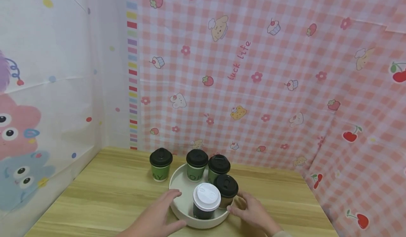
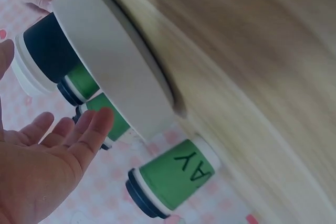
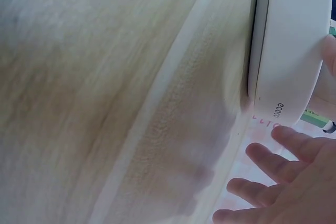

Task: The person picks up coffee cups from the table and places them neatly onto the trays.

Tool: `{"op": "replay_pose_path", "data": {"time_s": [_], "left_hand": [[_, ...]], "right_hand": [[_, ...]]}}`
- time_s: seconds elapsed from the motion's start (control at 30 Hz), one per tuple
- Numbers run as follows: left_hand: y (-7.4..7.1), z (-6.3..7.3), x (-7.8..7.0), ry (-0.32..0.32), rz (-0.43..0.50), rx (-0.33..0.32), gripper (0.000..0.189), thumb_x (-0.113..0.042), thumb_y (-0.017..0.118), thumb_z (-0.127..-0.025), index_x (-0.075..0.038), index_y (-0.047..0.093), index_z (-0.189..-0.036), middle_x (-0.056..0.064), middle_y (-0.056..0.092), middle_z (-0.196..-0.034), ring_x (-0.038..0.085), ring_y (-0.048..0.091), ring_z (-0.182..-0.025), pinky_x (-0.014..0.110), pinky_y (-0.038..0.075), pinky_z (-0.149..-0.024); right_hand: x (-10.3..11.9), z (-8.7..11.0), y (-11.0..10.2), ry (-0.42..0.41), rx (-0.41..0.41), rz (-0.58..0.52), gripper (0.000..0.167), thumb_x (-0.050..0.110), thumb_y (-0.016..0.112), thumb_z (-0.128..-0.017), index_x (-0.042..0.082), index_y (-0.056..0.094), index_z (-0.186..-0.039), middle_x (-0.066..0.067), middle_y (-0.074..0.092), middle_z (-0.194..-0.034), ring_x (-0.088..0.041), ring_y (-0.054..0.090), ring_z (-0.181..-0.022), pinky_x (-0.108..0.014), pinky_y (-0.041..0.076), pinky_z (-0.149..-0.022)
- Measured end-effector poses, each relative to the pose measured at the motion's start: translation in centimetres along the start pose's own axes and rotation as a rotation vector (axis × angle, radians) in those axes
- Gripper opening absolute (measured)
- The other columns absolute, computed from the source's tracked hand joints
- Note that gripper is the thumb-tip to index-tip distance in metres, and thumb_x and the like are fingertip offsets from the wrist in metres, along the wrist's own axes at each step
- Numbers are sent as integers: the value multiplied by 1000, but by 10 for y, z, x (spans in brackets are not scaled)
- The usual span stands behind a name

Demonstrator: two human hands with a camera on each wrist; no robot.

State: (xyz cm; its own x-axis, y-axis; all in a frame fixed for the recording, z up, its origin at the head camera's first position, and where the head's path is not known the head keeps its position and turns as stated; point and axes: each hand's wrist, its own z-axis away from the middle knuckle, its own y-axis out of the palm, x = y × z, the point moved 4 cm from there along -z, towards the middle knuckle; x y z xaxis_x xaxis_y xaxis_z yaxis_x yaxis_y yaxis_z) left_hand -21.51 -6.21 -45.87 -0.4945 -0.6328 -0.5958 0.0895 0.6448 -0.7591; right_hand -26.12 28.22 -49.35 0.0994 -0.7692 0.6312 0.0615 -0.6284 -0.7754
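A round white tray (image 1: pixel 183 196) holds several lidded paper cups. At its front stands a dark cup with a white lid (image 1: pixel 207 196). Right behind it is a brown cup with a black lid (image 1: pixel 226 186), and two green cups with black lids, one at the back (image 1: pixel 196 163) and one beside it (image 1: pixel 219 165), stand farther in. My left hand (image 1: pixel 158 214) is at the tray's left side, fingers extended and thumb apart, holding nothing. On the right side, my right hand (image 1: pixel 253 212) has its fingers spread beside the tray, with the thumb right at the rim near the brown cup.
Another green cup with a black lid (image 1: pixel 160 164) stands on the wooden table (image 1: pixel 95 194), just left of the tray. A pink checked cloth (image 1: pixel 272 131) hangs behind and along the right, and a white patterned one (image 1: pixel 69 124) borders the left.
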Motion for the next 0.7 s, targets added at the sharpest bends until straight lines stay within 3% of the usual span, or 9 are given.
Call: {"op": "replay_pose_path", "data": {"time_s": [0.27,0.47,0.57,0.7], "left_hand": [[-5,18,16,-17,-34,18,83,-52,85,-87,-3,56,-147,19,58,-152,38,59,-139,63,51,-112],[-13,23,27,-47,-49,-6,79,-49,86,-88,-4,57,-147,16,61,-150,36,62,-136,62,53,-110],[-21,24,31,-69,-69,-44,77,-47,87,-88,-5,58,-145,14,63,-148,35,63,-134,60,54,-109],[-37,21,37,-106,-101,-105,75,-45,87,-89,-4,57,-145,13,63,-147,34,62,-136,56,54,-111]], "right_hand": [[-2,-1,-1,52,-31,7,79,54,78,-94,-5,61,-143,-26,66,-144,-47,63,-134,-65,51,-111],[3,5,-3,30,-110,30,62,45,79,-96,-3,68,-133,-22,73,-132,-40,72,-121,-59,57,-104],[10,15,-3,-44,-184,118,43,36,80,-96,3,74,-123,-14,76,-125,-36,72,-120,-57,58,-104],[18,30,0,-223,-282,290,24,26,82,-94,13,79,-114,-6,78,-121,-29,73,-118,-51,59,-104]]}}
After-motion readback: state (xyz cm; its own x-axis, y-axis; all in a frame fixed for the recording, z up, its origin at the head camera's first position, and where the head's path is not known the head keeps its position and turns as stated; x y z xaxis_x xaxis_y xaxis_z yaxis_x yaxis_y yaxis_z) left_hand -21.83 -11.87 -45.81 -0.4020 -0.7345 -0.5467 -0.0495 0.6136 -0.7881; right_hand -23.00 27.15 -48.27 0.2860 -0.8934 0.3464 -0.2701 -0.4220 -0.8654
